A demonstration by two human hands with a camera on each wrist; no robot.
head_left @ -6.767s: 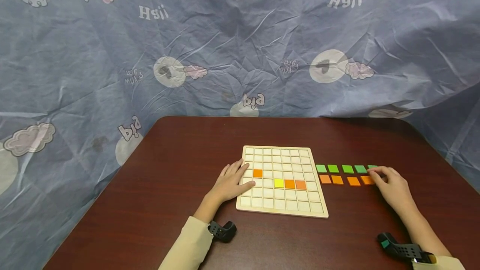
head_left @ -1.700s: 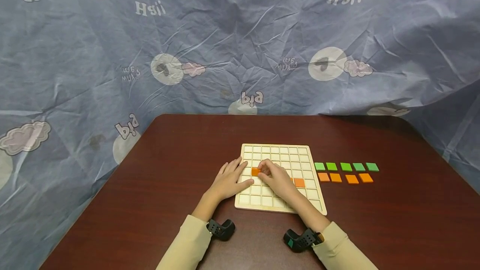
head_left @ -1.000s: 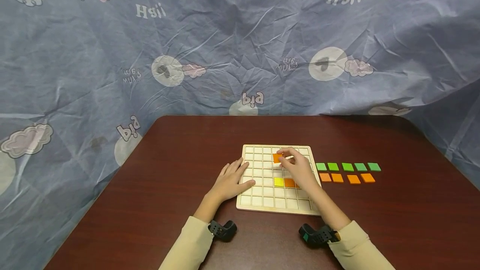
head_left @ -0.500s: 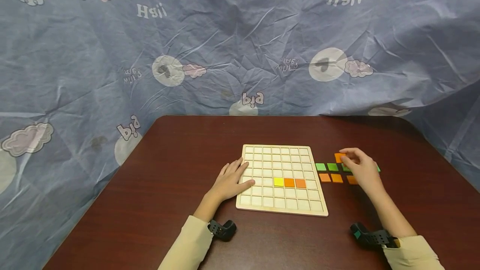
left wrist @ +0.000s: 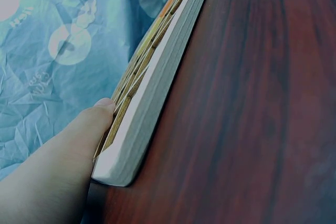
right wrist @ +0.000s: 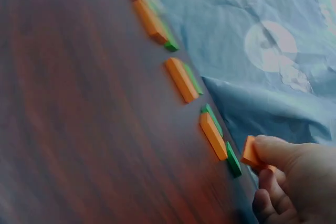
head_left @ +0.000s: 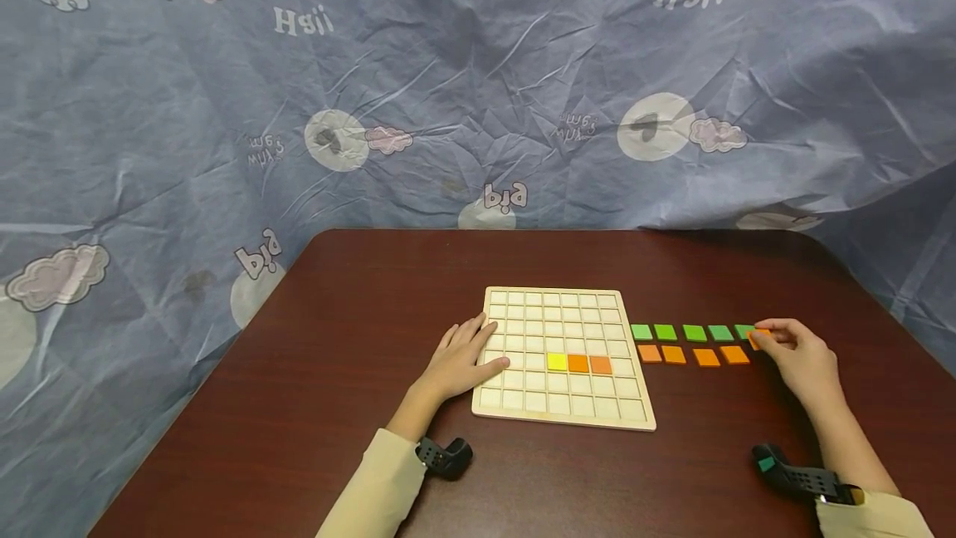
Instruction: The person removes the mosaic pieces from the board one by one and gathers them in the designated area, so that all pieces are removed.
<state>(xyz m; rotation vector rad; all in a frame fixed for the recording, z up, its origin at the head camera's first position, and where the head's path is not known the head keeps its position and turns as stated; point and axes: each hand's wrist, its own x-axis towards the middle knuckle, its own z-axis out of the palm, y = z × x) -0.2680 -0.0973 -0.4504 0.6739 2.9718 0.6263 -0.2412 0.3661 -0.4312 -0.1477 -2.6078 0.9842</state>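
My left hand (head_left: 457,362) rests with spread fingers on the left edge of a wooden grid board (head_left: 523,403); its thumb (left wrist: 97,116) lies on the board's rim in the left wrist view. My right hand (head_left: 807,359) pinches an orange square tile (right wrist: 250,151) between thumb and fingers, at the right end of two rows of tiles. In the board's cells sit a yellow tile (head_left: 557,362), an orange tile (head_left: 578,364) and a salmon-orange tile (head_left: 601,365), side by side in one row.
Right of the board lie a row of several green tiles (head_left: 694,333) and, nearer, a row of several orange tiles (head_left: 705,358). All stand on a dark red-brown table (head_left: 358,305). A patterned blue-grey cloth (head_left: 448,106) hangs behind it.
My right hand has lifted the orange tile from the board's left part and carried it right, past the green tiles, to the end of the tile rows. The left hand has stayed in place.
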